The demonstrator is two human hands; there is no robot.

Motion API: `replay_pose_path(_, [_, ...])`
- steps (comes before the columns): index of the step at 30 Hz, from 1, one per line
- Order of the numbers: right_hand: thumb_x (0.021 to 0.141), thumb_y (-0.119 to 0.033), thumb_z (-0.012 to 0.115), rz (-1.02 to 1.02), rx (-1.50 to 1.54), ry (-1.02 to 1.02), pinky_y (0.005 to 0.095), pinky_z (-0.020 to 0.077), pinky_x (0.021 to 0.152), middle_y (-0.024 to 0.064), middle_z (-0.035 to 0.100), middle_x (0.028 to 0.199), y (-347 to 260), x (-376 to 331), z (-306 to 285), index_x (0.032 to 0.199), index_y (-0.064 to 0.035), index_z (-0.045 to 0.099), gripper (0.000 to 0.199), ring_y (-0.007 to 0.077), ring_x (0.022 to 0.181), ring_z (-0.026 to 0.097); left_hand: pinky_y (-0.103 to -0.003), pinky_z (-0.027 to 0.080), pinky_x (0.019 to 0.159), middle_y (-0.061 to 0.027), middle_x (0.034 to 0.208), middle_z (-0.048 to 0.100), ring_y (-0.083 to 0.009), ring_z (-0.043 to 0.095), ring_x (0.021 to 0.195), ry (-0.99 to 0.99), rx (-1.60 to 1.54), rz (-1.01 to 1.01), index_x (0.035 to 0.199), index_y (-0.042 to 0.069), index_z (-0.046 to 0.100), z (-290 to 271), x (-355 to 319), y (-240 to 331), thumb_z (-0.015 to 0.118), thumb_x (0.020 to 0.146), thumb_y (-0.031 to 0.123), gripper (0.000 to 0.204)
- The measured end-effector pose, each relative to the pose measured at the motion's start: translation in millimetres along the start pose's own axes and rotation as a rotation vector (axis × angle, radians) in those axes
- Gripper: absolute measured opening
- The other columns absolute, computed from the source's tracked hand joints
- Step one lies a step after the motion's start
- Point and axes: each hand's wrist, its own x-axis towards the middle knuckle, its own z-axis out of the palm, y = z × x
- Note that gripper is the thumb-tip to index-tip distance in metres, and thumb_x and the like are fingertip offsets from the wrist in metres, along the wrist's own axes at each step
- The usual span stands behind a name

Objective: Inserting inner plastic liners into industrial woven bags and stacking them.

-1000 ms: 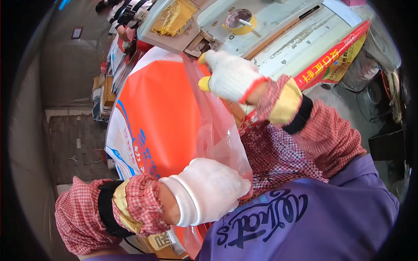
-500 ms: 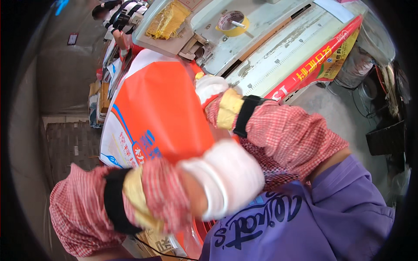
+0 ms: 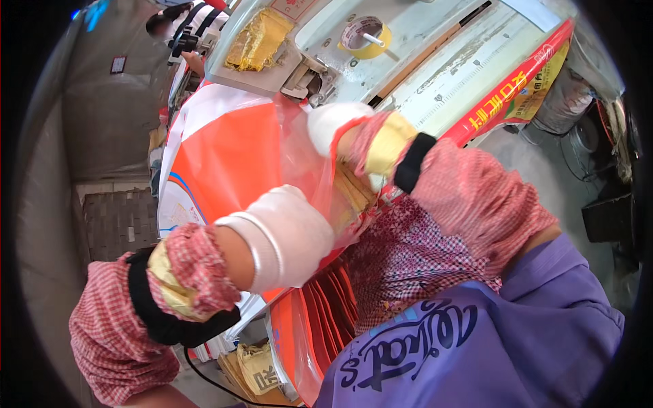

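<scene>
Gloved left hand (image 3: 292,234) over a red-and-white plastic sheet (image 3: 224,160); gloved right hand (image 3: 335,129) at its right edge; fingers hidden, grips impossible to tell. A tape roll (image 3: 381,42) lies beyond.

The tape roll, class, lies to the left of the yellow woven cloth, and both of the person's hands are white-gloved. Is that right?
Not quite: the tape roll lies to the right of the yellow woven cloth, as the head view shows. The left hand and right hand are indeed white-gloved.
</scene>
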Motion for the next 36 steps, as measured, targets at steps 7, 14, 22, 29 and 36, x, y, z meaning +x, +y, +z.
replay_pose_path(7, [0.069,-0.013,0.050,0.042,0.077,-0.175,0.0418,0.0489,0.063,0.0213,0.063,0.079,-11.1,-2.9,-32.1,0.089,0.0002,0.063,0.028,0.0373,0.074,0.062,-0.036,0.042,0.061,-0.0057,0.061,0.059,-0.0256,0.055,0.062,0.047,-0.034,-0.004,0.062,0.011,0.064,-4.8,16.3,11.7,0.059,0.067,0.021,0.012])
replay_pose_path(14, [0.076,-0.012,0.049,0.036,-0.088,0.233,0.0393,0.0481,0.053,0.0171,0.063,0.067,-49.7,-23.6,-0.2,0.082,0.0029,0.062,0.020,0.0315,0.064,0.063,-0.036,0.043,0.063,-0.0064,0.062,0.059,-0.0276,0.056,0.063,0.106,-0.002,0.023,0.064,0.012,0.065,-3.4,16.5,14.0,0.059,0.067,0.020,0.011])
replay_pose_path(22, [0.066,-0.013,0.056,-0.115,-0.299,-0.003,0.0406,0.0437,0.045,0.0098,0.054,0.053,-52.4,-21.8,-0.1,0.070,-0.0028,0.062,0.013,0.0282,0.051,0.056,-0.042,0.047,0.072,-0.0173,0.083,0.060,-0.0340,0.060,0.074,-0.243,-0.195,-0.216,0.116,0.007,0.045,-4.0,-30.2,44.5,0.054,0.069,0.007,0.048])
replay_pose_path(29, [0.072,-0.018,0.059,0.656,-1.065,0.382,0.0420,0.0458,0.054,0.0126,0.057,0.065,-80.6,-3.0,28.0,0.076,-0.0020,0.062,0.017,0.0315,0.060,0.057,-0.039,0.045,0.060,-0.0096,0.059,0.057,-0.0303,0.051,0.055,0.266,-0.415,0.080,0.060,0.008,0.063,-27.8,28.3,44.4,0.059,0.066,0.023,0.017])
replay_pose_path(36, [0.071,-0.022,0.062,1.194,-1.205,0.517,0.0425,0.0458,0.060,0.0130,0.058,0.072,-69.3,5.1,23.3,0.079,-0.0029,0.062,0.020,0.0319,0.067,0.057,-0.035,0.046,0.054,-0.0071,0.055,0.058,-0.0250,0.058,0.055,0.191,-0.192,0.112,0.059,0.011,0.064,-30.8,26.5,71.5,0.058,0.066,0.021,0.014])
